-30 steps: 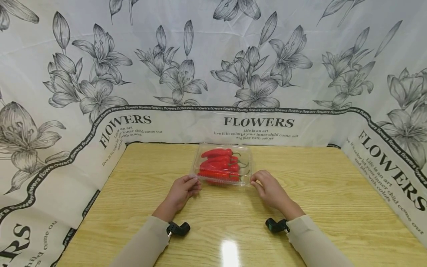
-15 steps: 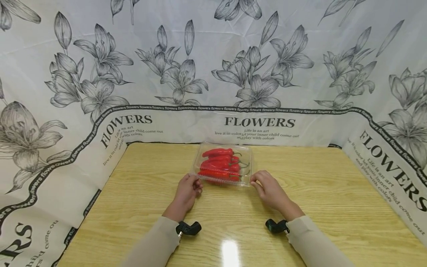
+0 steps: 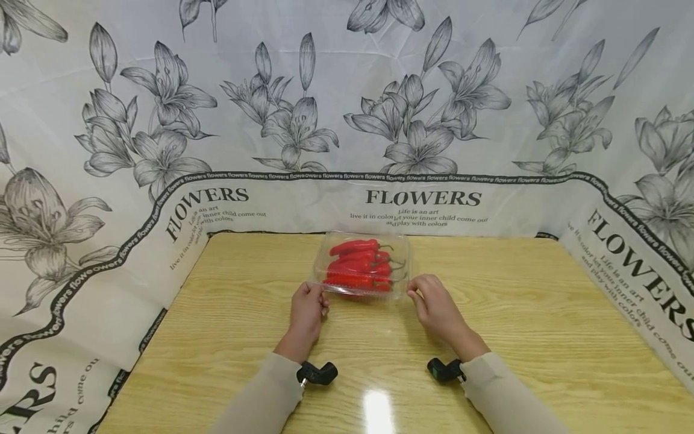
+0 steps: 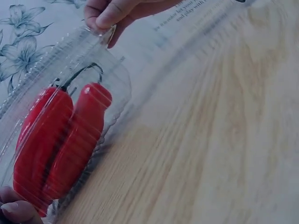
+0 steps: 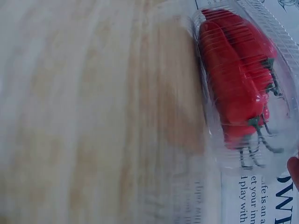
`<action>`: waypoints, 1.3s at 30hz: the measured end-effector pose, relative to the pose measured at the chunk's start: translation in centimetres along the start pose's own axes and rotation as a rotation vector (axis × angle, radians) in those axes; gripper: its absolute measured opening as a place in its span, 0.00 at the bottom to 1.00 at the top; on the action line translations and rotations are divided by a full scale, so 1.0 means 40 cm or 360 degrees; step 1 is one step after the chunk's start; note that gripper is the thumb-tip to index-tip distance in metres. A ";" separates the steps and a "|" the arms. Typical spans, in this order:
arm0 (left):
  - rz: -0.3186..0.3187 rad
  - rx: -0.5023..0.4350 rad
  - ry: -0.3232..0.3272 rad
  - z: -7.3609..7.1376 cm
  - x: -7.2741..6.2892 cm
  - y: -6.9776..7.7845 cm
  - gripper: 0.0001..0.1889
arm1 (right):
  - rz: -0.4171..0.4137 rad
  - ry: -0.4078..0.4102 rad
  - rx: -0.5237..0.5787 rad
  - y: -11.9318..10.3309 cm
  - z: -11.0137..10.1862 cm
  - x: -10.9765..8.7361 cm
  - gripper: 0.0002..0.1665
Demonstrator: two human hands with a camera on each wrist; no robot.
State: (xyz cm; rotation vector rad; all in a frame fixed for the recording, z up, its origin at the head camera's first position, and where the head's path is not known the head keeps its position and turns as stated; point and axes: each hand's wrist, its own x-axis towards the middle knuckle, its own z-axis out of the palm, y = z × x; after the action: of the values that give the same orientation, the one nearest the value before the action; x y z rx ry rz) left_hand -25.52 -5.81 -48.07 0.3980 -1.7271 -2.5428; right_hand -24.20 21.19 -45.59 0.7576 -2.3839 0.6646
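A clear plastic clamshell box point(image 3: 321, 260) with a ribbed edge holds several red peppers point(image 3: 355, 263) with green stems. My left hand point(image 3: 308, 308) pinches its front left corner between thumb and fingers. At the front right corner, my right hand point(image 3: 438, 304) pinches the rim. The left wrist view shows the left thumb point(image 4: 21, 211) at the near end and the other hand's fingers point(image 4: 114, 18) gripping the far corner. In the right wrist view the peppers point(image 5: 236, 74) lie close together behind the ribbed plastic, and one fingertip point(image 5: 294, 171) shows at the edge.
The light wooden table point(image 3: 368, 343) stretches around the box. Directly behind it hangs a white cloth point(image 3: 303, 205) printed with flowers and lettering, which also closes off both sides. A black wrist camera point(image 3: 318, 374) sits on each forearm.
My left wrist and forearm have swung to the right, and the left fingers sit further up onto the box's corner. The right hand and the box have barely moved.
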 end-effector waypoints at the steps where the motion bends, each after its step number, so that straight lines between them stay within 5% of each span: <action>1: 0.0003 0.0019 0.0012 0.001 0.000 0.000 0.10 | 0.0011 0.0003 0.0000 -0.001 -0.002 0.001 0.04; 10: 0.0020 0.0055 0.0087 0.007 0.015 -0.020 0.10 | 0.0000 -0.0018 0.0007 -0.010 -0.040 0.021 0.04; 22: -0.0020 -0.0002 0.0021 0.005 0.001 -0.016 0.09 | -0.0052 0.0058 -0.0001 -0.012 -0.051 0.076 0.05; 33: 0.0061 0.0028 0.0081 0.010 0.003 -0.022 0.14 | 0.0010 -0.0011 0.0046 -0.013 -0.051 0.079 0.02; 39: 0.0133 0.0169 0.0148 0.003 0.018 -0.025 0.14 | -0.0042 -0.0036 0.0064 -0.009 -0.048 0.071 0.04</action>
State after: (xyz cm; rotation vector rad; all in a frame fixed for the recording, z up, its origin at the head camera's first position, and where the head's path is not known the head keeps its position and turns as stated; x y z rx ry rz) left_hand -26.15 -5.45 -49.07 0.4315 -1.8100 -2.3441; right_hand -25.29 21.04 -42.31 0.8161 -2.3835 0.6987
